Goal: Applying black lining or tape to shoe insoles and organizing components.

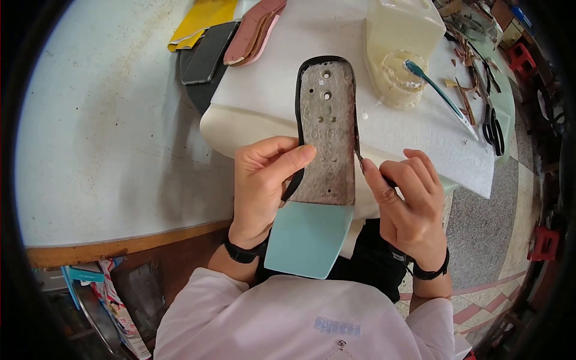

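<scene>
My left hand [267, 174] grips a shoe insole [329, 132] by its left edge, thumb pressed on the rough grey face. Small holes dot that face, and the lower part is smooth light blue [309, 237]. A thin black strip [298, 102] runs around the grey part's top and sides, its left end hanging loose by my left fingers. On the right edge, my right hand [411, 204] pinches the strip's other end between thumb and index finger. The other right fingers are curled, and something dark shows between them; whether it is more strip cannot be made out.
A cut plastic jug [405, 30] with crusted glue stands on the white sheet [270, 90]. Against it leans a toothbrush [444, 99]; black-handled scissors [493, 129] lie further right, near scraps. Pink insoles [255, 30], a black insole [210, 53] and yellow material [201, 24] lie at the back.
</scene>
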`<state>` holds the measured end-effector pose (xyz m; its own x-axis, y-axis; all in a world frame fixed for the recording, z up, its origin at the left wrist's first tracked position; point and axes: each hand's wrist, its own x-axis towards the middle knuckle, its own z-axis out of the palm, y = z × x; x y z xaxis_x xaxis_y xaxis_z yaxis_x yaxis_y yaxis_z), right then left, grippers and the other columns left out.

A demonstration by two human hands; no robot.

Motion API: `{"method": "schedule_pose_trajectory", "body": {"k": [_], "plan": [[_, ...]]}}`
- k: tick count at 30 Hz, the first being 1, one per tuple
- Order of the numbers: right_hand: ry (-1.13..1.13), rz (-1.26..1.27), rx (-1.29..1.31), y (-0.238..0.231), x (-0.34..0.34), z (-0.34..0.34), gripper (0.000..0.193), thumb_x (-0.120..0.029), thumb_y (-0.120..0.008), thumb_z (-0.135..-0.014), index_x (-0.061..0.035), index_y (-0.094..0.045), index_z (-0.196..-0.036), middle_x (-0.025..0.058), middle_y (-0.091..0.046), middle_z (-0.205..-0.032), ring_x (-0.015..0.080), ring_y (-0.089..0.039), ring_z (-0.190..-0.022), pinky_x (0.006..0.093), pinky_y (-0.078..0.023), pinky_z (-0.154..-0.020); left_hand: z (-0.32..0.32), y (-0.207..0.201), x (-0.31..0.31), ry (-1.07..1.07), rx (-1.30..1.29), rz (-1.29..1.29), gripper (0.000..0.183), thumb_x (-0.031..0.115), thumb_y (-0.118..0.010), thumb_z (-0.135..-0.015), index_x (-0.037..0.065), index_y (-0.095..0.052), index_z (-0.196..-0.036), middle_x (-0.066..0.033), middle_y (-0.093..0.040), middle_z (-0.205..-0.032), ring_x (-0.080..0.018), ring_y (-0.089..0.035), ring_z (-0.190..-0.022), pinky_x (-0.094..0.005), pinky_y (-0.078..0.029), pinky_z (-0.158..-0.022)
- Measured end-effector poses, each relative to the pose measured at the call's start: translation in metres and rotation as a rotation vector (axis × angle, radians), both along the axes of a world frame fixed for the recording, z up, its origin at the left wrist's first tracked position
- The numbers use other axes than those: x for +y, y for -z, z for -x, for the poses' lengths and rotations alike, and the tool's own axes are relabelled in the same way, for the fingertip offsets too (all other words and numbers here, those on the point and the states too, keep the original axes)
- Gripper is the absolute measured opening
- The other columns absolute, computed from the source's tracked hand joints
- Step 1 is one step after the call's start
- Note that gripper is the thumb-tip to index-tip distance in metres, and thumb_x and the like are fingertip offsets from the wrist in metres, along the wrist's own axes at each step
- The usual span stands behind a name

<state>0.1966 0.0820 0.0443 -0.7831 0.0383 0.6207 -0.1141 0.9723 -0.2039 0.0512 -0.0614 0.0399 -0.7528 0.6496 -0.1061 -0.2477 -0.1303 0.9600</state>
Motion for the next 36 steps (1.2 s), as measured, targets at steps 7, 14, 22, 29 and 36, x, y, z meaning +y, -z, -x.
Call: {"method": "schedule_pose_trajectory", "body": {"k": [7, 14, 22, 29, 36], "plan": [[-0.013, 0.031, -0.011, 0.002, -0.002, 0.003, 0.043, 0.002, -0.06, -0.061, 0.0021, -0.065, -0.103, 0.0058, -0.051, -0.081, 0.0197, -0.05, -0.068, 0.0434, -0.046, -0.078, -0.001, 0.002, 0.005, -0.026, -0.03, -0.063, 0.007, 0.002, -0.066, -0.082, -0.003, -0.066, -0.077, 0.0072, -0.048, -0.058, 0.0013, -0.035, -0.049, -0.0185, -0.022, -0.044], [-0.034, 0.129, 0.043, 0.011, -0.003, 0.004, 0.048, 0.005, -0.06, -0.059, 0.0033, -0.063, -0.106, 0.0072, -0.052, -0.082, 0.0219, -0.05, -0.067, 0.0418, -0.046, -0.075, -0.002, 0.003, 0.008, -0.042, 0.0, -0.037, 0.008, 0.002, -0.066, -0.082, -0.003, -0.065, -0.076, 0.007, -0.048, -0.058, 0.0008, -0.035, -0.05, -0.0187, -0.022, -0.045], [-0.103, 0.505, 0.133, 0.025, -0.015, 0.002, 0.049, 0.014, -0.057, -0.064, 0.0051, -0.061, -0.111, 0.0093, -0.052, -0.072, 0.0248, -0.049, -0.059, 0.0411, -0.048, -0.072, -0.007, 0.006, 0.011, -0.074, 0.001, -0.135, 0.008, 0.002, -0.066, -0.082, -0.003, -0.065, -0.077, 0.007, -0.046, -0.058, 0.0009, -0.033, -0.049, -0.019, -0.021, -0.044], [-0.069, 0.538, 0.147, 0.028, -0.018, -0.005, 0.044, 0.012, -0.059, -0.066, 0.0014, -0.064, -0.109, 0.0081, -0.059, -0.074, 0.0217, -0.056, -0.063, 0.0405, -0.049, -0.08, -0.007, 0.006, 0.009, -0.091, 0.0, -0.17, 0.008, 0.002, -0.066, -0.083, -0.004, -0.064, -0.077, 0.0073, -0.045, -0.057, 0.0008, -0.031, -0.048, -0.0191, -0.019, -0.043], [-0.032, 0.541, 0.164, 0.032, -0.021, -0.009, 0.041, 0.011, -0.061, -0.068, -0.0001, -0.065, -0.108, 0.0093, -0.062, -0.076, 0.022, -0.059, -0.065, 0.0422, -0.048, -0.082, -0.009, 0.005, 0.011, -0.118, 0.033, -0.182, 0.008, 0.002, -0.066, -0.082, -0.003, -0.064, -0.077, 0.0074, -0.045, -0.056, 0.0009, -0.032, -0.048, -0.019, -0.02, -0.043]]}}
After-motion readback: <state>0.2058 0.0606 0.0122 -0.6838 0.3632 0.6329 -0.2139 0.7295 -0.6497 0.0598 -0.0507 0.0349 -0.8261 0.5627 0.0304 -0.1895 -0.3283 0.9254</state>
